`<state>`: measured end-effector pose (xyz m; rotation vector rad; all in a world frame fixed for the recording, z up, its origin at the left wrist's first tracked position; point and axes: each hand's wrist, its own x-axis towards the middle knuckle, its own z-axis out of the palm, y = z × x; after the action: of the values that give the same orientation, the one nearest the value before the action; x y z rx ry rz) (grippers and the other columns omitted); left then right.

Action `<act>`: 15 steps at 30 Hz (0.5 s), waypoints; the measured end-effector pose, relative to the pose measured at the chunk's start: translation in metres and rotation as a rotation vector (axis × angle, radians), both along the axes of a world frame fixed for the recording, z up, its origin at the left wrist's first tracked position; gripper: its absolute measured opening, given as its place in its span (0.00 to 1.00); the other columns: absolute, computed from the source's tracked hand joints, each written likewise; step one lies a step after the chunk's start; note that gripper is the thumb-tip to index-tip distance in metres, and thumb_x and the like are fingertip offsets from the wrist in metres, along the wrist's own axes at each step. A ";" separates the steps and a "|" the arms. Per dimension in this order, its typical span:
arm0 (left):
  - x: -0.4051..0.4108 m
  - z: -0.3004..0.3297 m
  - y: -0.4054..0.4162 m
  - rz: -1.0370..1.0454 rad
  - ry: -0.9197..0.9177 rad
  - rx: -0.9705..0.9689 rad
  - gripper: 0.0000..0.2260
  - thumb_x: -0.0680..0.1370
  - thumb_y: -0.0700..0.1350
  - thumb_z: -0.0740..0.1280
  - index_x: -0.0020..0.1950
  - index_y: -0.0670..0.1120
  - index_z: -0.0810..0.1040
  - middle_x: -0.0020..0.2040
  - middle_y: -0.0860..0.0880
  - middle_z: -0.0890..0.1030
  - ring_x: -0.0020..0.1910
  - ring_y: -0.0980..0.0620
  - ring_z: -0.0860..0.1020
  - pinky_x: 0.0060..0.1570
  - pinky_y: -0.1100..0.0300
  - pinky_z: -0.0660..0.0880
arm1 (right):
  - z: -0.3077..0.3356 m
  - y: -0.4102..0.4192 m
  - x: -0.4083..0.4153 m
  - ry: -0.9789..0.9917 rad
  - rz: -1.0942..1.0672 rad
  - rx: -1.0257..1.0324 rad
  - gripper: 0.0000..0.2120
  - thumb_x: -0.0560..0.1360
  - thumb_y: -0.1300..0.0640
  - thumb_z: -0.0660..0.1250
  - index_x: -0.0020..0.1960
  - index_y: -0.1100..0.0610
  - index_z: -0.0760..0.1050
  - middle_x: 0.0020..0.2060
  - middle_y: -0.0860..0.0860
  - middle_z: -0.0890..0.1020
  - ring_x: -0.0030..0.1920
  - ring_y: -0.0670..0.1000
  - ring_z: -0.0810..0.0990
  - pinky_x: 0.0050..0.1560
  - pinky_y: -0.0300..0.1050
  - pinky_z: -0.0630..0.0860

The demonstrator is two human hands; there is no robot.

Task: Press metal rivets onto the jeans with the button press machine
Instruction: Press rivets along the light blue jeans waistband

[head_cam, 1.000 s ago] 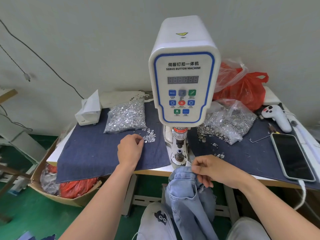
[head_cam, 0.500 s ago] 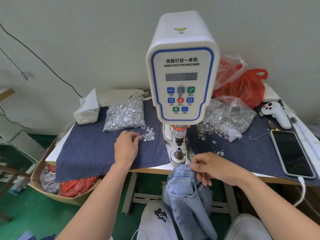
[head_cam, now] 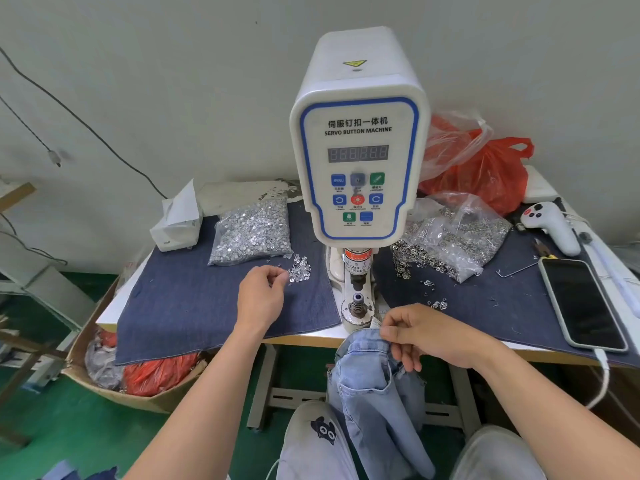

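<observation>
Left hand (head_cam: 260,296) pinching at loose rivets (head_cam: 300,270) on bare denim cloth (head_cam: 194,303), right hand (head_cam: 424,336) gripping jeans (head_cam: 375,382) waistband at table edge (head_cam: 301,341) below button press machine (head_cam: 358,161).

Hidden and cut-off parts at the press bench

The left hand (head_cam: 260,298) curls its fingertips at the loose rivets (head_cam: 300,270); whether they pinch one is too small to tell. The jeans (head_cam: 375,393) run off the lower edge, their waistband partly covered by the right hand (head_cam: 420,336). The machine (head_cam: 358,161) hides the table behind it. The phone (head_cam: 581,303) cable leaves at lower right; small button labels are unreadable.
</observation>
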<state>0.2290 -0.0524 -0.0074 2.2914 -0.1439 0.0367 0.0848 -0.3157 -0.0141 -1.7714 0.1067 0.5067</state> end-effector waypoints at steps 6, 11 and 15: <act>-0.039 0.021 -0.033 -0.361 -0.074 -0.057 0.06 0.80 0.44 0.74 0.47 0.55 0.85 0.40 0.59 0.77 0.41 0.68 0.75 0.43 0.74 0.69 | 0.000 0.000 0.000 -0.003 0.000 -0.009 0.09 0.84 0.57 0.66 0.49 0.63 0.76 0.35 0.58 0.82 0.29 0.54 0.79 0.29 0.43 0.76; -0.051 0.027 -0.048 -0.471 -0.080 -0.001 0.11 0.80 0.44 0.75 0.43 0.60 0.81 0.43 0.55 0.77 0.39 0.59 0.76 0.41 0.73 0.69 | 0.002 0.000 0.000 0.005 -0.004 -0.006 0.09 0.84 0.57 0.65 0.50 0.64 0.76 0.35 0.58 0.82 0.30 0.54 0.79 0.30 0.43 0.76; -0.054 0.029 -0.052 -0.478 -0.097 0.048 0.07 0.80 0.44 0.75 0.45 0.54 0.82 0.42 0.56 0.75 0.37 0.57 0.74 0.39 0.73 0.67 | 0.003 0.001 -0.001 0.003 -0.002 -0.011 0.10 0.84 0.57 0.65 0.51 0.65 0.75 0.35 0.59 0.82 0.30 0.54 0.79 0.31 0.44 0.76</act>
<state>0.1748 -0.1048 0.0211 2.2464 -0.7438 -0.1034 0.0839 -0.3149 -0.0109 -1.7814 0.1136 0.5086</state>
